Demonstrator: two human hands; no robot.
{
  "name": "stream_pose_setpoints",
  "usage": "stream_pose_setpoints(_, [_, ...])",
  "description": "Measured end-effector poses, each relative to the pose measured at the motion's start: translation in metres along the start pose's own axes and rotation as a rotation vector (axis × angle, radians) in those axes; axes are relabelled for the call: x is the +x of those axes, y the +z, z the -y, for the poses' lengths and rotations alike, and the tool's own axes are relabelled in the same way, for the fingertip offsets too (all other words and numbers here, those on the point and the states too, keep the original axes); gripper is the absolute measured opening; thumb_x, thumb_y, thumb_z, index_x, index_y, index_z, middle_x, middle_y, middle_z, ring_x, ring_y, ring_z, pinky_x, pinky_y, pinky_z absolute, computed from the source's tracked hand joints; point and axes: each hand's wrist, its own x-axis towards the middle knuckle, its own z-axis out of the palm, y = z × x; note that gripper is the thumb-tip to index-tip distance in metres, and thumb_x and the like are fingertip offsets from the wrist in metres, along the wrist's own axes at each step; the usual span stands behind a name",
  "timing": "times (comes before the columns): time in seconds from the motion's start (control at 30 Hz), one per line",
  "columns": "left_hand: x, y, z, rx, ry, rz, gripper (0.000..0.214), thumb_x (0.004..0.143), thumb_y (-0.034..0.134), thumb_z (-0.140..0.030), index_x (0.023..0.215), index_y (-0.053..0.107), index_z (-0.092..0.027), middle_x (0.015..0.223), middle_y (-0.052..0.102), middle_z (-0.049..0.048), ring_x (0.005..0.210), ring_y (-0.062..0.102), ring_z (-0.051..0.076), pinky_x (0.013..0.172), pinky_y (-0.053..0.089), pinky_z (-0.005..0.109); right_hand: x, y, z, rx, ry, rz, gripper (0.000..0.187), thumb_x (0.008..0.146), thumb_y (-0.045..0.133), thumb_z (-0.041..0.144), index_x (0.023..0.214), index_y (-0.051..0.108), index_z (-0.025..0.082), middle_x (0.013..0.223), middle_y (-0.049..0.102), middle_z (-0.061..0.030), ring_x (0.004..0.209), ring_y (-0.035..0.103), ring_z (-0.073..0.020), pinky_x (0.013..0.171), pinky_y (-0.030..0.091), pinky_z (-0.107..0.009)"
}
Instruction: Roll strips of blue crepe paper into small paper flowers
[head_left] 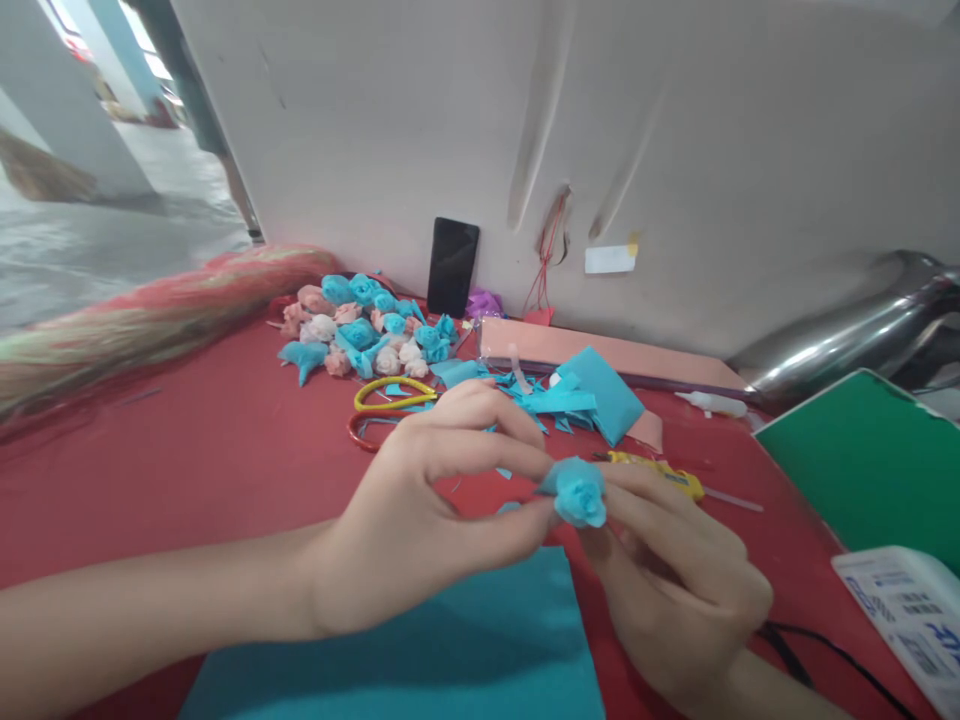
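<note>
The left hand (405,515) and right hand (679,565) both pinch a blue paper rose (581,494) near the far right corner of a blue sheet (420,655); scissors (395,405) and heaped paper roses (360,333) lie farther off, leftward

Recorded 1 head-worn view. Looked forward and down across the red table (187,470) toward the pale panel (375,120) behind. Sat close to the left hand (442,475) and right hand (679,570), framed at lower centre. Reached farther, at upper left, to the floor (52,255).
</note>
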Motion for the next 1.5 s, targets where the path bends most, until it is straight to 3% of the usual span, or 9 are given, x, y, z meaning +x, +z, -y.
stream_pose_setpoints(0.2, [-0.001,0.001,-0.001,-0.046,-0.065,-0.009,0.014,0.076,0.068,-0.005,0.075,0.071,-0.02,0.068,0.062,-0.0024,0.07,0.059,0.012,0.073,0.049,0.027,0.0,0.003,0.001,0.014,0.111,-0.03,0.04,0.08,0.065,0.005,0.109,0.07,0.031,0.08,0.076,0.002,0.062,0.069,-0.0131,0.057,0.058,-0.022])
stream_pose_setpoints(0.33, [-0.002,0.001,-0.001,-0.137,-0.158,-0.003,0.014,0.075,0.068,-0.006,0.073,0.071,-0.019,0.071,0.064,-0.0018,0.072,0.059,0.013,0.072,0.05,0.026,0.004,0.003,0.002,0.088,0.085,-0.01,0.03,0.08,0.064,0.004,0.095,0.073,0.029,0.07,0.072,0.0019,0.054,0.064,-0.0135,0.051,0.055,-0.023])
stream_pose_setpoints(0.53, [-0.004,0.004,0.003,-0.207,-0.289,0.018,0.01,0.077,0.069,-0.011,0.073,0.07,-0.02,0.065,0.062,-0.0043,0.071,0.056,0.012,0.078,0.047,0.027,0.007,0.002,0.006,0.115,0.186,0.023,0.023,0.08,0.065,0.006,0.085,0.072,0.028,0.064,0.069,0.0028,0.05,0.061,-0.0129,0.047,0.053,-0.022])
stream_pose_setpoints(0.67, [-0.002,0.001,0.003,-0.276,-0.422,0.048,0.006,0.08,0.068,-0.02,0.075,0.071,-0.021,0.073,0.064,-0.0025,0.073,0.06,0.014,0.071,0.051,0.024,0.006,0.001,0.004,0.22,0.408,0.061,0.02,0.079,0.069,0.011,0.08,0.076,0.03,0.06,0.066,0.0046,0.051,0.058,-0.0104,0.049,0.051,-0.019])
stream_pose_setpoints(0.73, [-0.001,-0.001,0.004,-0.371,-0.449,0.075,0.016,0.087,0.061,-0.026,0.076,0.072,-0.021,0.08,0.068,0.0,0.078,0.063,0.015,0.073,0.053,0.024,0.004,0.0,0.0,0.373,0.56,0.085,0.017,0.08,0.071,0.016,0.081,0.077,0.031,0.061,0.067,0.0046,0.053,0.057,-0.0092,0.049,0.049,-0.017])
stream_pose_setpoints(0.83, [0.0,-0.004,0.006,-0.464,-0.437,0.06,0.023,0.09,0.056,-0.023,0.076,0.074,-0.02,0.084,0.072,0.0005,0.084,0.065,0.015,0.08,0.053,0.023,0.003,0.001,-0.006,0.626,0.721,0.124,0.008,0.081,0.072,0.024,0.079,0.078,0.031,0.061,0.067,0.0042,0.051,0.053,-0.0066,0.047,0.046,-0.013])
stream_pose_setpoints(0.93, [0.001,-0.003,0.007,-0.412,-0.445,0.032,0.015,0.085,0.064,-0.019,0.079,0.077,-0.023,0.083,0.072,-0.0015,0.082,0.066,0.013,0.077,0.053,0.019,0.004,0.002,-0.009,0.726,0.814,0.133,0.006,0.078,0.075,0.028,0.073,0.078,0.029,0.052,0.059,0.0051,0.047,0.045,-0.005,0.045,0.042,-0.013])
stream_pose_setpoints(1.17, [0.002,0.001,0.004,-0.352,-0.494,0.016,0.007,0.074,0.074,-0.02,0.068,0.077,-0.022,0.071,0.066,0.0007,0.069,0.063,0.015,0.052,0.052,0.02,0.007,0.003,-0.005,0.807,0.858,0.141,0.007,0.076,0.077,0.03,0.08,0.08,0.036,0.052,0.061,0.0038,0.046,0.045,-0.0069,0.042,0.04,-0.016])
stream_pose_setpoints(1.5, [0.005,0.0,0.002,-0.468,-0.498,0.125,0.018,0.08,0.073,-0.029,0.065,0.077,-0.021,0.059,0.067,0.0021,0.064,0.057,0.015,0.04,0.04,0.017,0.006,0.004,-0.004,0.911,0.874,0.207,0.008,0.077,0.077,0.029,0.078,0.079,0.036,0.058,0.069,0.0033,0.045,0.05,-0.0053,0.042,0.042,-0.012])
